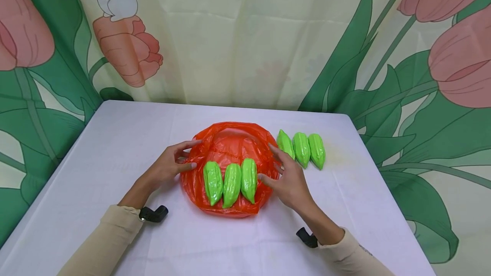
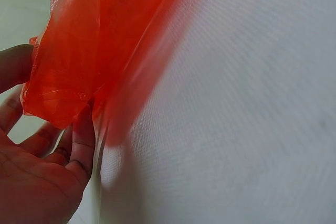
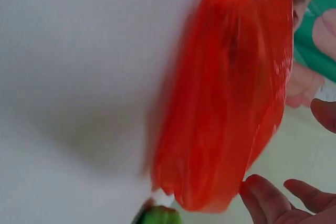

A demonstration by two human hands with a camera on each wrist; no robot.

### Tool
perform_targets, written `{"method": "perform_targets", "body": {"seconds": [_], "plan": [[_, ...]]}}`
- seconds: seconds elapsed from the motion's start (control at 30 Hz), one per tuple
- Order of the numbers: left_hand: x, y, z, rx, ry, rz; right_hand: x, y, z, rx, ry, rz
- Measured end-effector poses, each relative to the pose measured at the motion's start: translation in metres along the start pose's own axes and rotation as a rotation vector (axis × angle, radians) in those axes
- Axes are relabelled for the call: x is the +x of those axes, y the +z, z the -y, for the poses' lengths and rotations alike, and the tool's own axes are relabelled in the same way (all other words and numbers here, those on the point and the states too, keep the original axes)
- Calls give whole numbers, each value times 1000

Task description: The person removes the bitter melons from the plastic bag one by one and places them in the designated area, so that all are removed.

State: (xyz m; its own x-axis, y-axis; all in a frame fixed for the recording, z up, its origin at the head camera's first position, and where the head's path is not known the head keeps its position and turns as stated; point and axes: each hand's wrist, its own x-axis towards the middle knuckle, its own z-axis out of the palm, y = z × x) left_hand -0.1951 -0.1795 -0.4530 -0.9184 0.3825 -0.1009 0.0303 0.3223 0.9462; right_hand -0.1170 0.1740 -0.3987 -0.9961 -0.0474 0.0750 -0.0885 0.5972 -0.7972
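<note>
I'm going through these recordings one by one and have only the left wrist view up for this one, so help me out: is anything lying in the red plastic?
Observer: Yes, three green ridged pieces lie side by side in the near part of the red plastic.
Operator: Are there any more like them outside it?
Observer: Three more green ones lie on the white cloth, to the right of the red plastic in the head view.
Operator: And where is the right hand?
Observer: At the right side of the red plastic, with its thumb and fingers apart.
</note>
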Motion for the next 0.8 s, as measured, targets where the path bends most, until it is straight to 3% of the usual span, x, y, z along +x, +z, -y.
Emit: {"method": "perform_targets", "body": {"seconds": [0.4, 0.8], "plan": [[4, 2, 1, -7, -1, 4, -7, 29, -3, 15, -8, 59], [3, 2, 1, -4, -3, 4, -6, 38, -7, -116, -16, 97]]}}
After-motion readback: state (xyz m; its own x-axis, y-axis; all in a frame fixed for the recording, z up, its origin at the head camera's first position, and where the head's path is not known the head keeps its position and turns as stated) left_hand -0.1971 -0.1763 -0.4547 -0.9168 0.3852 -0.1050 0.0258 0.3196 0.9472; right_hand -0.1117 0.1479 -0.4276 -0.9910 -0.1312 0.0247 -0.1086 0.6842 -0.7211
